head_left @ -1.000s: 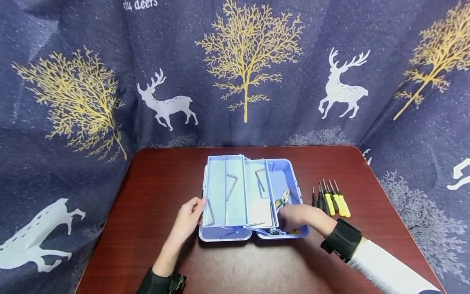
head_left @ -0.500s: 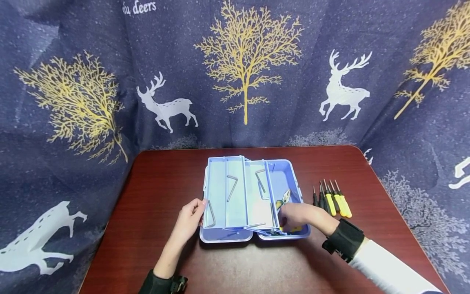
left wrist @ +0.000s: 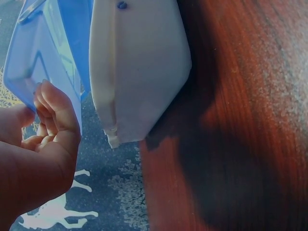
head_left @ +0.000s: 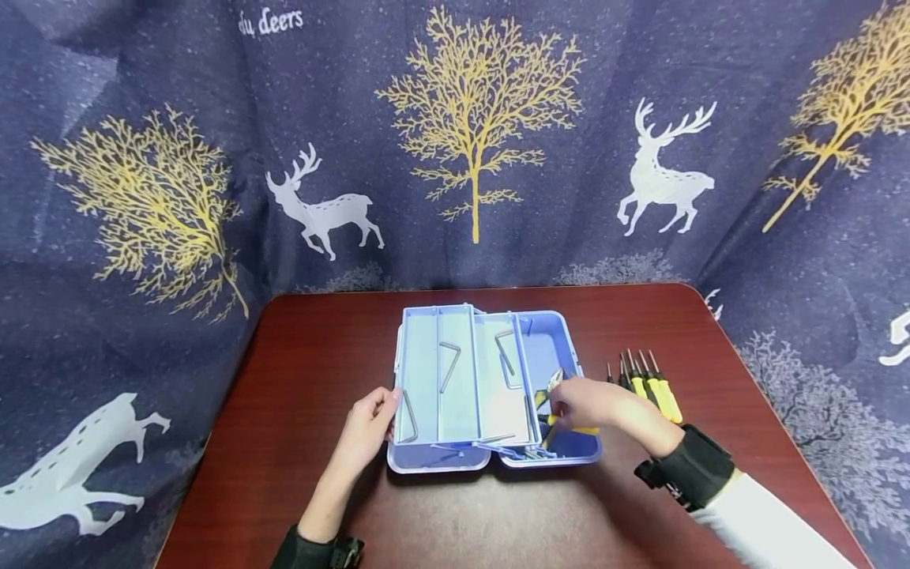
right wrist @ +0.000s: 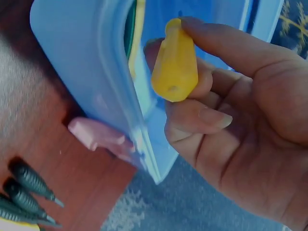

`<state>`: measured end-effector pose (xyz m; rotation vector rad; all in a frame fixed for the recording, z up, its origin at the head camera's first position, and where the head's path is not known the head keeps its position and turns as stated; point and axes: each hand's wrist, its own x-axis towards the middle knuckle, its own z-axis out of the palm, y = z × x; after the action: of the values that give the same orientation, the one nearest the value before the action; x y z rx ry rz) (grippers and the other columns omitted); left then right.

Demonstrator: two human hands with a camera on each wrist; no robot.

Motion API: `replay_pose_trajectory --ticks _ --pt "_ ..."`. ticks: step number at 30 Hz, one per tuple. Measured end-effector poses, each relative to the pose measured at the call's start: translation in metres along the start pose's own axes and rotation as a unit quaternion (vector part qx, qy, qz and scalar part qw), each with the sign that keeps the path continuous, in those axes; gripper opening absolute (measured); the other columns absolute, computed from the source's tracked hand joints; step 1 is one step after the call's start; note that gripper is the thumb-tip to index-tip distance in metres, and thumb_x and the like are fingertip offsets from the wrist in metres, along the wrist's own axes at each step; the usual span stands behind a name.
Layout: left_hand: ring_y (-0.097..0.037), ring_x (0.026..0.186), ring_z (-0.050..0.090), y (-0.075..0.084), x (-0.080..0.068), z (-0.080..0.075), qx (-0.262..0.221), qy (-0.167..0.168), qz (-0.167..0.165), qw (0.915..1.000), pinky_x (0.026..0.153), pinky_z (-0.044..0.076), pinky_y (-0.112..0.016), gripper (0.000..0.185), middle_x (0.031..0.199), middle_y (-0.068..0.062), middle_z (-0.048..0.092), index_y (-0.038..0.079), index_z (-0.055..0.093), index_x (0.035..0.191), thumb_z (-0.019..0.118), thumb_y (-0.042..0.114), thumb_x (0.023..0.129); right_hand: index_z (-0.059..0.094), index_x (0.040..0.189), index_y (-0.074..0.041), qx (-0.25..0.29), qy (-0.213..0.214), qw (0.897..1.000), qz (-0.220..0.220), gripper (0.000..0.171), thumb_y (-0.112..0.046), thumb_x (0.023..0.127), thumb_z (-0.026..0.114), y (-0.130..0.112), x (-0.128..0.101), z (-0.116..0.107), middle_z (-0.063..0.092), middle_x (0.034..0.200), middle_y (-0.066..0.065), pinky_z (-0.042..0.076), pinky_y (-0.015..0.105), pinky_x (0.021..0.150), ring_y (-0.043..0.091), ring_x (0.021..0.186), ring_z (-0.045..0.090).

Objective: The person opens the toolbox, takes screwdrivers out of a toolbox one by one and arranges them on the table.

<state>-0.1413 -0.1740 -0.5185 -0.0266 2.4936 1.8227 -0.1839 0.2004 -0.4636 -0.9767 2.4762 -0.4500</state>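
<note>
two hands share the work: your left hand [head_left: 370, 427] grips the toolbox [head_left: 562, 457] tray's edge to steady it while your right hand [head_left: 593, 405] pinches a yellow-handled tool [right wrist: 175, 60] above the box's right side.

Even soft light; wrist views bluish, blurry; head view edge-warped.

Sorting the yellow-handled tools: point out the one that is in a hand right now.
The yellow-handled tool pinched by the right hand over the blue toolbox; the other yellow-handled screwdrivers lie untouched on the table.
</note>
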Motion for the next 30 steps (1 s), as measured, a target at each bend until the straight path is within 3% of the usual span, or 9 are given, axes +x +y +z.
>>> replay_pose_trajectory --ticks 6,13,20,25,30 --pt "-0.013 0.052 0.053 0.000 0.000 0.001 -0.002 0.002 -0.002 1.0000 0.052 0.054 -0.029 0.032 0.060 -0.004 0.054 0.000 0.059 0.081 0.058 0.018 0.108 0.065 0.082 -0.012 0.001 0.036 0.998 0.048 0.012 -0.008 0.088 0.075 0.011 -0.022 -0.012 0.055 0.074 -0.010 0.044 0.023 0.061 0.003 0.066 0.047" --pt "-0.011 0.052 0.053 0.001 0.000 0.001 -0.004 0.001 -0.004 1.0000 0.051 0.053 -0.027 0.033 0.060 -0.004 0.055 0.000 0.059 0.081 0.059 0.020 0.107 0.067 0.089 -0.011 0.019 0.045 0.995 0.085 0.008 -0.014 0.091 0.075 0.030 -0.053 -0.024 0.060 0.075 -0.010 0.047 0.026 0.062 0.003 0.067 0.052" --pt "-0.011 0.054 0.054 0.001 0.000 0.000 -0.004 0.001 -0.009 1.0000 0.052 0.053 -0.025 0.032 0.061 -0.003 0.056 -0.001 0.059 0.084 0.057 0.020 0.108 0.072 0.093 -0.008 0.023 0.083 0.989 0.122 0.006 -0.010 0.090 0.077 0.057 -0.079 -0.034 0.065 0.081 -0.006 0.049 0.031 0.065 0.008 0.070 0.054" --pt "-0.011 0.054 0.055 0.000 -0.001 0.002 -0.005 -0.001 -0.012 0.9999 0.053 0.052 -0.023 0.032 0.062 -0.004 0.057 -0.001 0.059 0.085 0.058 0.021 0.108 0.073 0.093 -0.005 0.021 0.102 0.980 0.169 0.007 -0.011 0.093 0.075 0.089 -0.101 -0.033 0.068 0.083 -0.003 0.049 0.034 0.066 0.011 0.070 0.055" --pt "-0.011 0.054 0.054 -0.001 -0.002 0.003 -0.006 0.000 -0.016 0.9999 0.052 0.052 -0.023 0.033 0.061 -0.003 0.056 -0.001 0.058 0.084 0.058 0.022 0.108 0.072 0.092 -0.002 0.041 0.138 0.963 0.228 0.011 -0.013 0.095 0.071 0.128 -0.122 -0.028 0.069 0.082 0.002 0.047 0.035 0.064 0.014 0.069 0.056"
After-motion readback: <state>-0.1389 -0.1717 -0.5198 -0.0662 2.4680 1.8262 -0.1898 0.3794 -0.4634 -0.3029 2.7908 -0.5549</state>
